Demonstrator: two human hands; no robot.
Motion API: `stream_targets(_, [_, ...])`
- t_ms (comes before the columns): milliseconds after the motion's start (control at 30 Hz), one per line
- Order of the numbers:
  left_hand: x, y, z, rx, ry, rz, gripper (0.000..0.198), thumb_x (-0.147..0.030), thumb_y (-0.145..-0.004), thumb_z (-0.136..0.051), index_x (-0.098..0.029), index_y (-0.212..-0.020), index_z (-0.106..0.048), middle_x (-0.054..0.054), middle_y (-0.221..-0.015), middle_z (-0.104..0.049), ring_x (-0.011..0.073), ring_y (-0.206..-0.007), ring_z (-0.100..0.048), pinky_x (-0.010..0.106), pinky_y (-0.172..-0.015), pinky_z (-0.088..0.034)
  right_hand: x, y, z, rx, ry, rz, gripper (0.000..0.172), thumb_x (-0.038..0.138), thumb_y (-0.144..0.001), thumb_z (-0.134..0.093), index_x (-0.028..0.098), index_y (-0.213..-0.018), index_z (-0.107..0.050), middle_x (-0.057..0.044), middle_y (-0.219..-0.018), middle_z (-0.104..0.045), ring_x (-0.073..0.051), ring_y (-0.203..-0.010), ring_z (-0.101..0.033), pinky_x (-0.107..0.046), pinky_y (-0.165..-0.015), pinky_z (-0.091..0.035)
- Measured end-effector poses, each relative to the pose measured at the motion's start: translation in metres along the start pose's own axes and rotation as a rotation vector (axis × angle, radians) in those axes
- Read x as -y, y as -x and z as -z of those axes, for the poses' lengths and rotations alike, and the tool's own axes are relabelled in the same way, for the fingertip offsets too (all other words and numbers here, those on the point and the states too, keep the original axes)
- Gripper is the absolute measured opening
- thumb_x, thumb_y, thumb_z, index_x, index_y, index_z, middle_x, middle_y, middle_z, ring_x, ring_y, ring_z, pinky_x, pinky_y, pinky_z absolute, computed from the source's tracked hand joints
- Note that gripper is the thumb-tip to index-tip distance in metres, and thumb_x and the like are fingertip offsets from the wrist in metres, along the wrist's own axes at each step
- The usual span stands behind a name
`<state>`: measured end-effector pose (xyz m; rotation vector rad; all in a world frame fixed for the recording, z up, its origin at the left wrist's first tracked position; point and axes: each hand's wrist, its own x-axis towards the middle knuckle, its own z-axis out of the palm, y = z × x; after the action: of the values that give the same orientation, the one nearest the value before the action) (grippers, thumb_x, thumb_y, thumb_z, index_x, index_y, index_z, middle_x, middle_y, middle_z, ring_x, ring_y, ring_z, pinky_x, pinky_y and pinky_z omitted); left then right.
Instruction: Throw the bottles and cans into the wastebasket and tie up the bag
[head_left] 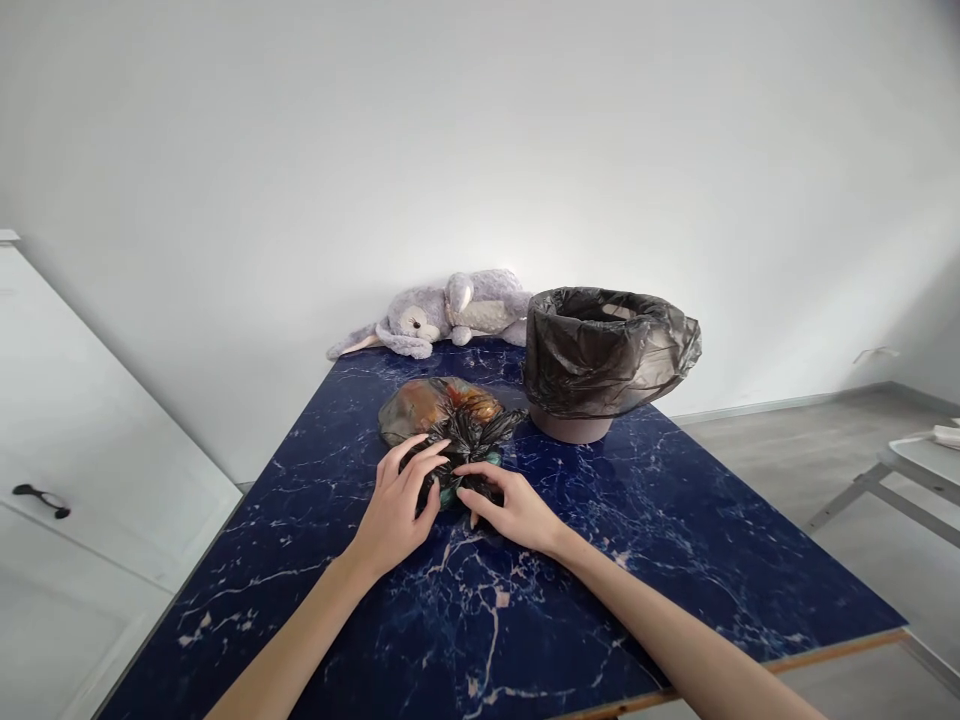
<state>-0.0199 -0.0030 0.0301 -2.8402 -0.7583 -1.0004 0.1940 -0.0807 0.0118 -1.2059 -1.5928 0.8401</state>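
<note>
Bag: we have a dark, see-through plastic bag [427, 405] in the middle of the blue marbled table [600, 590], its top gathered into crumpled black folds, with orange and brown showing through the film and teal patches near our fingers
Left hand: our left hand [401, 495] touches the near left part of the bag, fingers spread and lightly bent over the plastic – we cannot tell whether any of it is pinched
Right hand: our right hand [514, 508] reaches the near right part of the bag, thumb and forefinger only a narrow gap apart beside the folds; whether they grip the film, we cannot tell
Bin: beyond the bag and to its right we see a brownish bin [571, 427] standing upright, a black liner [600, 355] folded widely over its rim
Plush: a grey-lilac toy rabbit [431, 308] lies along the table's far edge, against the white wall [600, 130]
Sides: we have a white cabinet [112, 430] with a black handle [41, 500] on the left – a pale folding chair [919, 462] on the right
</note>
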Motion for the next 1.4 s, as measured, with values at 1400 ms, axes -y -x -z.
stream_targets(1400, [-0.002, -0.003, 0.005, -0.131, -0.008, 0.054, 0.016, -0.019, -0.103, -0.056, -0.023, -0.115, -0.066, 0.007, -0.106, -0.070, 0.0278, -0.110, -0.060, 0.045, -0.100, -0.048, -0.012, 0.002, -0.010, -0.126, -0.236, -0.081, 0.029, 0.044, -0.102, -0.055, 0.022, -0.120, -0.060, 0.007, -0.064, -0.066, -0.012, -0.041, -0.056, -0.023, -0.045, -0.046])
